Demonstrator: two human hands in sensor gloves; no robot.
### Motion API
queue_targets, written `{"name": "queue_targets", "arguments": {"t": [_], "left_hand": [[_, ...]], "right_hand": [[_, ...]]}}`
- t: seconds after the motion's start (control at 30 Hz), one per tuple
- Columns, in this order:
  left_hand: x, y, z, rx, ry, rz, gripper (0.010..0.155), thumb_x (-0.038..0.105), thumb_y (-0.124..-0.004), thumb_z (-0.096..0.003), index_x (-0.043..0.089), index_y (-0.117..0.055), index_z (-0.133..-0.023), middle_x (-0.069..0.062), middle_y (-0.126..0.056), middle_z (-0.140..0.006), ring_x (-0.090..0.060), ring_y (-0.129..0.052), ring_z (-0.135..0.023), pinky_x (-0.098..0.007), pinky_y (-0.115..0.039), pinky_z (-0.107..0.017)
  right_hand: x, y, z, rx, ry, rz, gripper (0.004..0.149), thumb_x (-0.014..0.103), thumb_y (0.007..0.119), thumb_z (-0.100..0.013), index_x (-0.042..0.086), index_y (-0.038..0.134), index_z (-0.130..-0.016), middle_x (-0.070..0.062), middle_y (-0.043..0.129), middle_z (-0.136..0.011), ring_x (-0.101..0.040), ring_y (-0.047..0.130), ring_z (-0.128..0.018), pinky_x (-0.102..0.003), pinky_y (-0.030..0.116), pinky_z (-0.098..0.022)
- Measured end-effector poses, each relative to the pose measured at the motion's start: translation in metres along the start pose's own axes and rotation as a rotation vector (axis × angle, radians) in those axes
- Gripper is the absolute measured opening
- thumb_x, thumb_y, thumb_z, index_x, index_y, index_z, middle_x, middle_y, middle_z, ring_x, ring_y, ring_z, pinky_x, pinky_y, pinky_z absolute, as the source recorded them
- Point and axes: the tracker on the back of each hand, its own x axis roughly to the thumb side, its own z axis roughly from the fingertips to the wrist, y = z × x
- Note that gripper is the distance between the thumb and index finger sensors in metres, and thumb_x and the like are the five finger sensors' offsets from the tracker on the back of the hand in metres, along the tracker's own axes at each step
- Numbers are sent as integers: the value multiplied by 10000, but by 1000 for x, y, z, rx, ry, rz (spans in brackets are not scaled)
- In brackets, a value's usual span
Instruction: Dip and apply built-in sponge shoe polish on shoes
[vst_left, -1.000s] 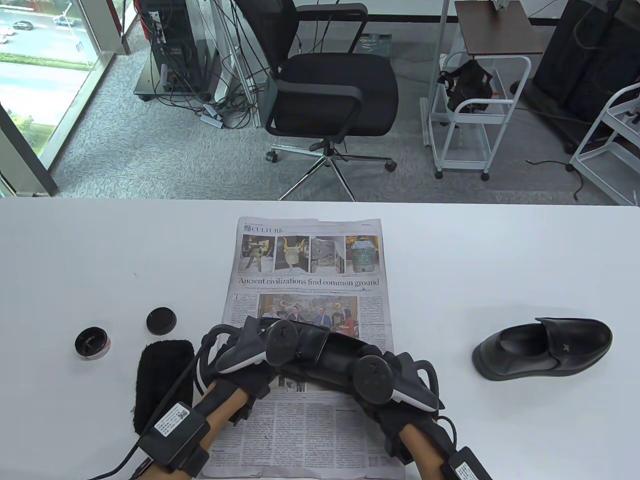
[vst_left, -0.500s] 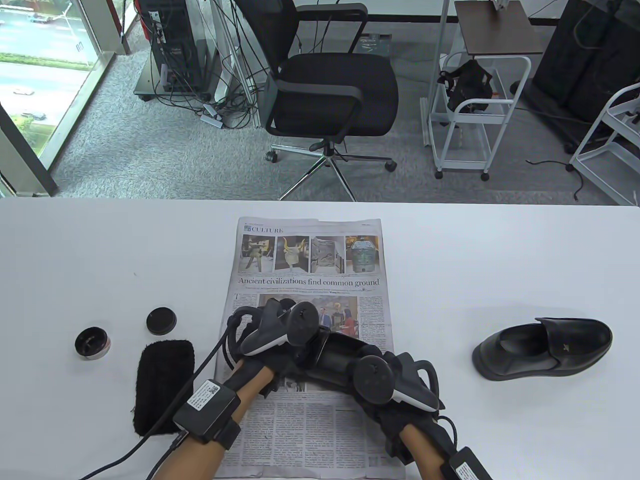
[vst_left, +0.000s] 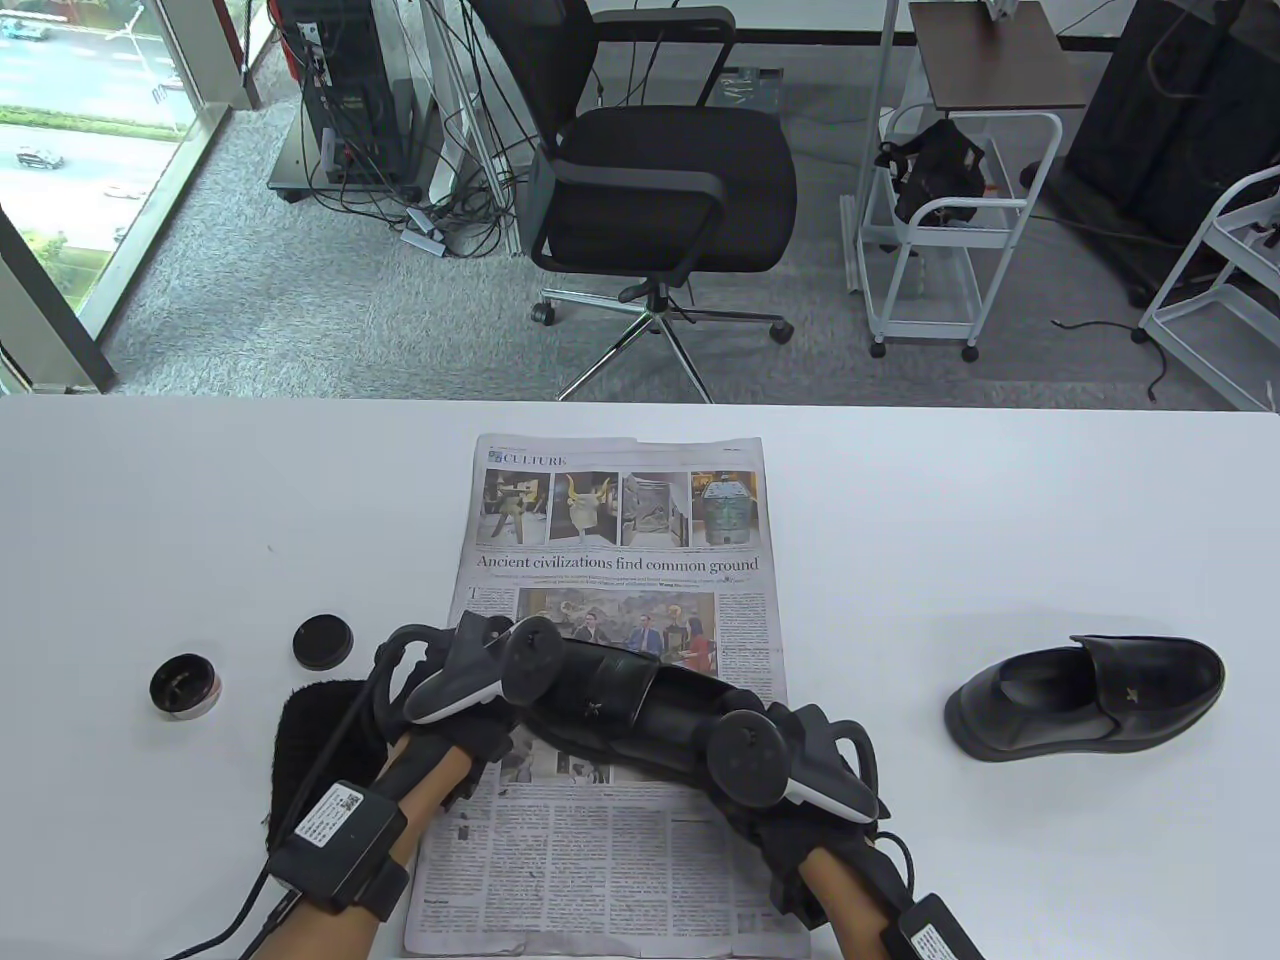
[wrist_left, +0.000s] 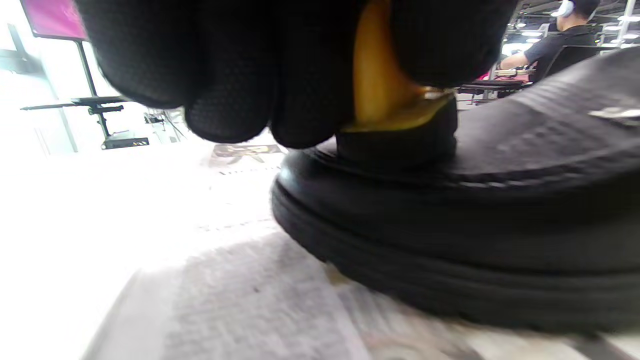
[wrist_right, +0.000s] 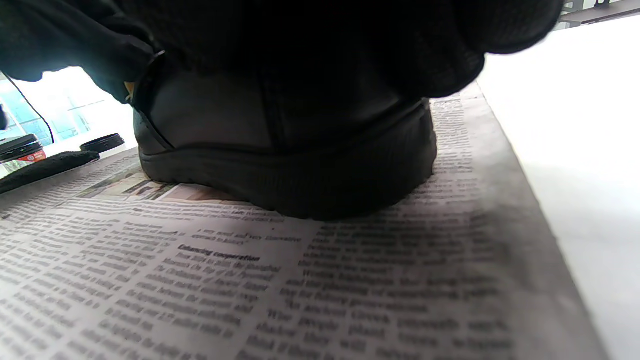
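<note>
A black loafer (vst_left: 625, 695) lies on the newspaper (vst_left: 600, 850) near the front edge. My left hand (vst_left: 470, 690) is over its toe. In the left wrist view my gloved fingers (wrist_left: 240, 75) pinch a yellow-backed sponge applicator (wrist_left: 385, 107) and press its dark pad onto the shoe's toe (wrist_left: 450, 210). My right hand (vst_left: 790, 760) grips the heel end of the shoe (wrist_right: 285, 150); its fingers are hidden under the tracker. The open polish tin (vst_left: 184, 685) and its lid (vst_left: 323, 641) sit on the table to the left.
A second black loafer (vst_left: 1085, 695) stands on the table at the right. A black cloth (vst_left: 310, 760) lies left of the newspaper, partly under my left forearm. Beyond the far table edge stand an office chair (vst_left: 660, 190) and white carts (vst_left: 940, 230).
My left hand moved forward along the shoe, then drew back left toward the toe. The right hand and the shoe stayed put.
</note>
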Motion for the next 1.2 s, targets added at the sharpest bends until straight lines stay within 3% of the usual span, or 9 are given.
{"name": "queue_targets", "arguments": {"t": [0.2,0.4,0.53,0.6,0.7,0.83,0.97,1.2], "left_hand": [[27,1,14,25,-85,96,542,474,-742,-558,68,-821,-909,-133,-987,-753,-324,-978,-638,-563,-820,-541],[55,13,10,93,-159,210,543,466,-762,-548,61,-831,-904,-138,-996,-739,-324,-984,-625,-564,-824,-533],[68,16,-2,138,-170,155,543,460,-757,-551,72,-792,-929,-138,-948,-766,-333,-935,-664,-574,-783,-562],[70,15,-6,210,-163,102,546,456,-753,-553,72,-779,-939,-147,-926,-787,-349,-912,-685,-587,-761,-574],[65,10,-17,245,-134,-38,549,467,-706,-559,83,-768,-947,-132,-922,-796,-339,-914,-690,-578,-768,-576],[38,2,-30,171,-31,-32,542,445,-727,-560,71,-764,-951,-148,-915,-803,-360,-901,-700,-594,-751,-582],[11,-3,-29,136,12,-249,535,452,-710,-564,86,-751,-953,-125,-910,-807,-341,-905,-706,-579,-762,-585],[-8,-1,-9,50,-9,-108,508,440,-732,-564,115,-767,-953,-113,-930,-807,-334,-923,-708,-571,-772,-586]], "right_hand": [[0,0,0,0,0,0,402,379,728,-468,210,734,-833,-97,590,-965,-492,801,-664,-660,672,-552],[0,0,0,1,0,1,402,378,729,-467,209,735,-832,-98,590,-964,-490,802,-662,-660,672,-551],[0,0,0,0,1,-2,402,377,729,-468,208,734,-833,-97,590,-964,-492,801,-664,-661,671,-552],[0,0,0,0,1,-2,403,377,729,-468,208,735,-833,-97,591,-965,-492,800,-665,-661,670,-552],[0,0,0,0,1,-2,403,377,729,-467,209,735,-833,-97,590,-965,-493,803,-660,-662,670,-552],[0,0,0,0,1,-2,404,377,729,-467,208,733,-834,-98,590,-965,-493,800,-663,-662,670,-552],[0,0,0,3,-1,0,404,378,728,-468,209,733,-835,-98,589,-965,-492,801,-663,-661,671,-552],[1,0,0,4,0,1,405,381,726,-469,208,732,-836,-100,589,-965,-491,800,-664,-663,670,-551]]}}
